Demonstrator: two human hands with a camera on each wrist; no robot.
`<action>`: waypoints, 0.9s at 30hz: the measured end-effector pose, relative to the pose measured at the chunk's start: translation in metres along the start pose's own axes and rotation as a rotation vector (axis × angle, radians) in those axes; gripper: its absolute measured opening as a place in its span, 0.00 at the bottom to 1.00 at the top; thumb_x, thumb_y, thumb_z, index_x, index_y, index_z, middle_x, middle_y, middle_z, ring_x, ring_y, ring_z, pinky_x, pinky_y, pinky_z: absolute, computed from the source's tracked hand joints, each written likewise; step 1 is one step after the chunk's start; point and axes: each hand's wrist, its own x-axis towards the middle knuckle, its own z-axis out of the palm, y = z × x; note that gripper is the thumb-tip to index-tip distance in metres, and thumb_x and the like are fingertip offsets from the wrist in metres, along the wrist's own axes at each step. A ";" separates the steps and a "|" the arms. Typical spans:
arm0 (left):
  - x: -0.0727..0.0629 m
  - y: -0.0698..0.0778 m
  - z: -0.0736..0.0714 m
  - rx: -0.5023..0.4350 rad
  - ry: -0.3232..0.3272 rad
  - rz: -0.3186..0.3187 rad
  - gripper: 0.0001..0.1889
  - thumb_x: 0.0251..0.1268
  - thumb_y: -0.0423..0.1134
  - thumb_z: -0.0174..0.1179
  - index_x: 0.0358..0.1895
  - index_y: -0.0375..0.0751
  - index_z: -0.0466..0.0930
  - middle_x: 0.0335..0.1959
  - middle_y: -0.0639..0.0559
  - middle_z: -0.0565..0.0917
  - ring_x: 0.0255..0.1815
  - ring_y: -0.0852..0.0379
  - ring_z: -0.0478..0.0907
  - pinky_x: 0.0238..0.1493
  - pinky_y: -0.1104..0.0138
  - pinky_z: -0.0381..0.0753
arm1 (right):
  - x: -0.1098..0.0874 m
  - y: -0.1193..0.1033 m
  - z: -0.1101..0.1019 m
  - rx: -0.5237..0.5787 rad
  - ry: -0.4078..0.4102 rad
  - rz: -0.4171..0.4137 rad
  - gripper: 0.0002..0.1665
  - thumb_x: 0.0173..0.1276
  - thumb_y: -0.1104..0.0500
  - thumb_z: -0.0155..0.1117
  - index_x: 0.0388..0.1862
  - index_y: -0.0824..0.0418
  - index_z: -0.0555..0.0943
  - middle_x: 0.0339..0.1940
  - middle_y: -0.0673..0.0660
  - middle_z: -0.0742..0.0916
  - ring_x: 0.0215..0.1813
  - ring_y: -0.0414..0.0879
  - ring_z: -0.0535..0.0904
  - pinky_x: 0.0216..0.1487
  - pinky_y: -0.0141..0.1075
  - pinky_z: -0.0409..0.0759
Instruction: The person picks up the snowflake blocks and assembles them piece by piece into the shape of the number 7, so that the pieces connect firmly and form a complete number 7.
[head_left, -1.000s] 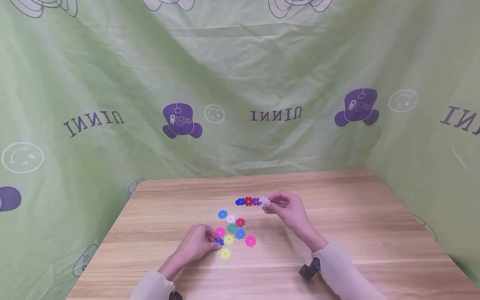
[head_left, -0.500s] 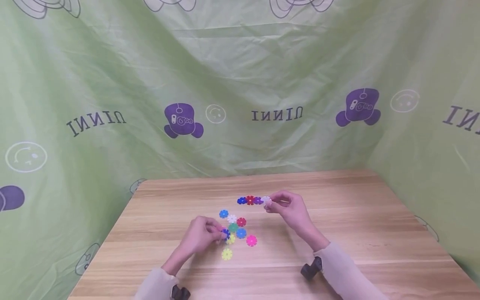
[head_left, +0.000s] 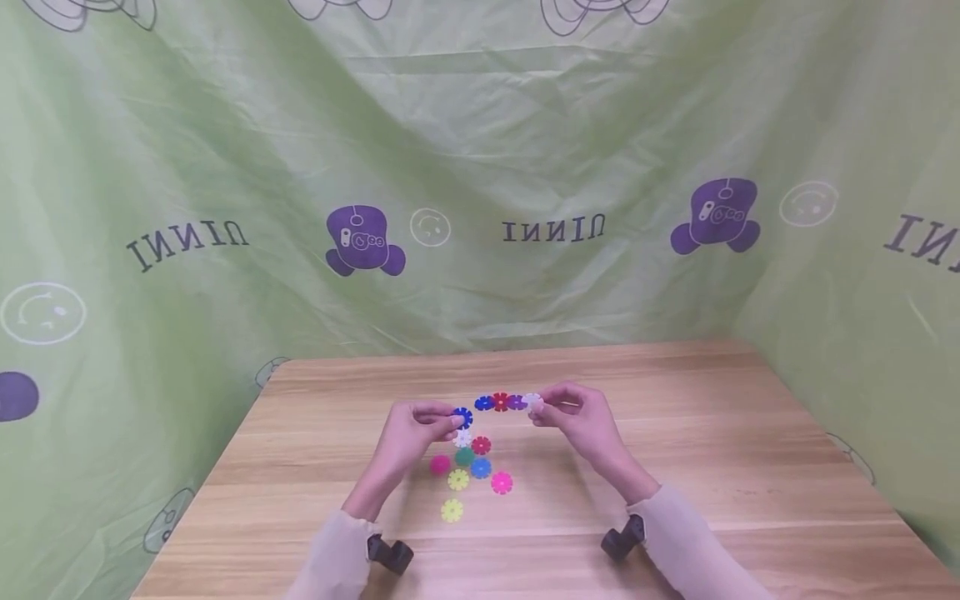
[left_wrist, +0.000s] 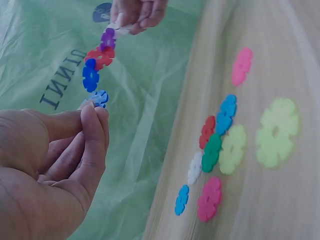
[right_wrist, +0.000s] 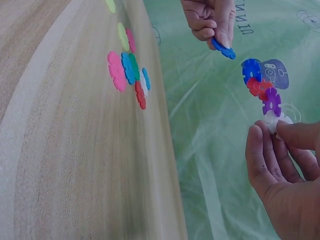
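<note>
My left hand (head_left: 407, 435) pinches a single dark blue notched snowflake disc (right_wrist: 223, 48) between thumb and fingers, raised above the table. To its right, my right hand (head_left: 587, 423) grips the white snowflake disc (right_wrist: 273, 120) at one end of a linked chain. From there the chain runs through a purple disc (right_wrist: 271, 101) and a red disc (right_wrist: 260, 88) to a blue disc (right_wrist: 251, 71) at the free end. That free end points toward the left hand's disc, with a small gap between them. Fingertips cover part of both held discs.
Loose snowflake discs lie below the hands on the wooden table (head_left: 675, 400): yellow (head_left: 452, 510), pink (head_left: 502, 482), green (head_left: 464, 457), red (head_left: 482, 445) and several others. A green printed cloth (head_left: 480, 300) hangs behind the table.
My left hand has lifted the dark blue disc off the group on the table and brought it up and right, close to the chain. The right hand has stayed nearly still.
</note>
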 end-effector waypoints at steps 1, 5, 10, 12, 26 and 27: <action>0.001 0.000 0.000 -0.015 0.002 0.003 0.14 0.66 0.39 0.73 0.51 0.37 0.90 0.43 0.42 0.94 0.44 0.42 0.92 0.56 0.54 0.91 | 0.000 0.000 0.000 0.001 0.000 0.000 0.16 0.70 0.62 0.74 0.52 0.70 0.84 0.49 0.66 0.91 0.46 0.51 0.93 0.51 0.37 0.91; 0.004 0.001 0.002 -0.077 0.010 0.004 0.14 0.65 0.36 0.73 0.52 0.35 0.89 0.42 0.41 0.93 0.44 0.42 0.92 0.58 0.49 0.89 | 0.000 0.000 0.001 0.004 0.000 0.003 0.16 0.70 0.63 0.74 0.52 0.70 0.84 0.48 0.67 0.91 0.46 0.51 0.93 0.51 0.37 0.92; 0.007 0.003 0.004 -0.093 0.020 -0.001 0.16 0.64 0.38 0.75 0.52 0.36 0.89 0.42 0.41 0.93 0.43 0.44 0.92 0.60 0.49 0.88 | 0.000 0.000 0.001 0.010 0.001 0.000 0.15 0.70 0.64 0.73 0.52 0.71 0.84 0.48 0.67 0.90 0.46 0.50 0.93 0.51 0.39 0.92; 0.008 0.003 0.005 -0.096 0.025 -0.003 0.17 0.63 0.39 0.75 0.53 0.36 0.88 0.42 0.41 0.93 0.43 0.46 0.92 0.59 0.53 0.89 | 0.000 0.000 0.001 0.006 0.003 -0.002 0.15 0.70 0.64 0.73 0.52 0.70 0.84 0.48 0.67 0.91 0.46 0.50 0.93 0.51 0.39 0.92; 0.011 0.003 0.012 -0.097 0.003 0.029 0.16 0.64 0.38 0.75 0.51 0.34 0.89 0.42 0.41 0.93 0.39 0.52 0.92 0.51 0.59 0.92 | 0.002 0.002 0.000 0.000 0.006 -0.002 0.14 0.70 0.65 0.73 0.52 0.71 0.85 0.48 0.67 0.91 0.45 0.50 0.93 0.50 0.37 0.92; 0.012 0.003 0.013 -0.096 0.001 0.034 0.16 0.64 0.38 0.75 0.51 0.34 0.89 0.42 0.40 0.93 0.38 0.53 0.91 0.51 0.59 0.92 | 0.002 0.002 -0.001 0.000 0.008 -0.002 0.14 0.70 0.66 0.73 0.52 0.71 0.85 0.47 0.67 0.91 0.45 0.50 0.93 0.49 0.37 0.92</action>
